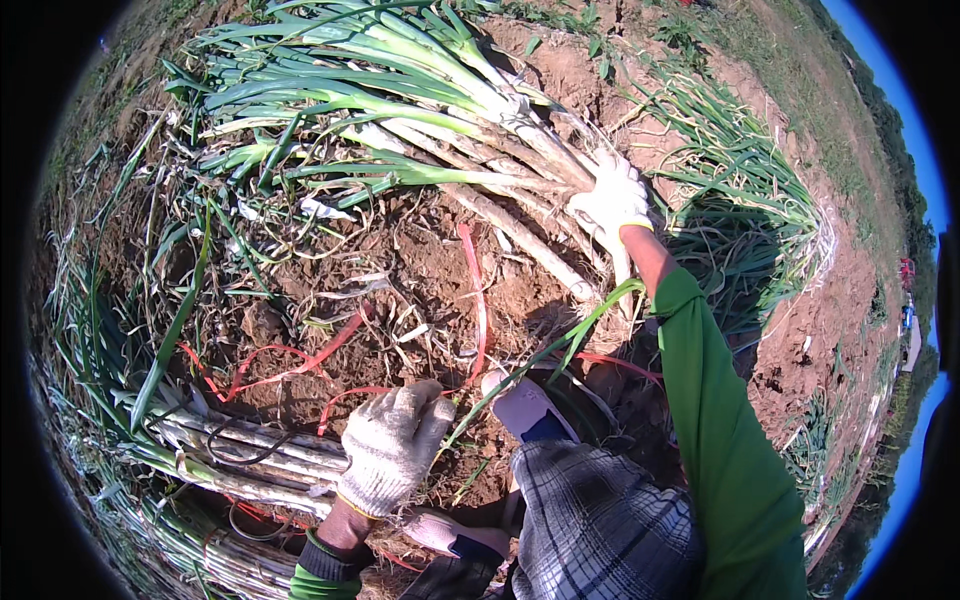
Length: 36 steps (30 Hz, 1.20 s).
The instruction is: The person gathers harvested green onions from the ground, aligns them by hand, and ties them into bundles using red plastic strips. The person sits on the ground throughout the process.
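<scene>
A large heap of green onions (pixel 450 142) lies on the soil, leaves to the left and white root ends to the right. My right hand (pixel 615 199), in a white knit glove, reaches onto the stalks at the root end; its fingers appear closed around some of them. My left hand (pixel 397 446), gloved too, is held with curled fingers above the near ground, beside the root end of a second onion bundle (pixel 247 450). A long green leaf passes by its fingertips; whether it is pinched is unclear. Red plastic ribbon (pixel 476 300) lies in loops between heap and hands.
More onions (pixel 750 187) lie at the right, and another bundle (pixel 217 547) at the lower left. Dark bands (pixel 240 442) circle or lie on the near stalks. My shoes (pixel 525 409) stand on the soil close below. Dry leaves and clods cover the ground at left.
</scene>
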Tool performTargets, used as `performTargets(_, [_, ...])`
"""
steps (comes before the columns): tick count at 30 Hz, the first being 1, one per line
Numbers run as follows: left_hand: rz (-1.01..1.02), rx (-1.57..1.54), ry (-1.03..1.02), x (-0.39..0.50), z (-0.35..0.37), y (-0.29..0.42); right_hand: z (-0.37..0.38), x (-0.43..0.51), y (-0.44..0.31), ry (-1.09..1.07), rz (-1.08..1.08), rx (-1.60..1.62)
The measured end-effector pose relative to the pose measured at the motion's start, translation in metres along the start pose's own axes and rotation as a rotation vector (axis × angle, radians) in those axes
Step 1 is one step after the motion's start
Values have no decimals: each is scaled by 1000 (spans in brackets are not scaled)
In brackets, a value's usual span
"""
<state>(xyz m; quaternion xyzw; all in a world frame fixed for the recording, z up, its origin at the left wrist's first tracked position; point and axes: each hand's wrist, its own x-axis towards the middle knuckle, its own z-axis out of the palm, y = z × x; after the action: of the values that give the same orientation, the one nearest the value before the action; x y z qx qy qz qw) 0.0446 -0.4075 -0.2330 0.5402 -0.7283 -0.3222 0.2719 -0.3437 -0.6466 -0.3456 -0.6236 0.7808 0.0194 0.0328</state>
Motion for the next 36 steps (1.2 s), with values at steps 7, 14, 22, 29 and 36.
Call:
performTargets(7, [-533,-924,-156,106,109,-11,-36,-75,22,216,-328,141])
performTargets(14, [75,-2355,285,207,137,-11,-79,-236,45,-135,-332,457])
performTargets(22, [459,-1531,529,92,-91,41,-105,-193,23,-556,-824,700])
performTargets(29, [-487,-822,1072,157,-158,-55,-46,-125,-219,-974,-659,1224])
performTargets(36, [-427,-1583,649,49,88,-165,51,-159,-155,-1104,-928,742])
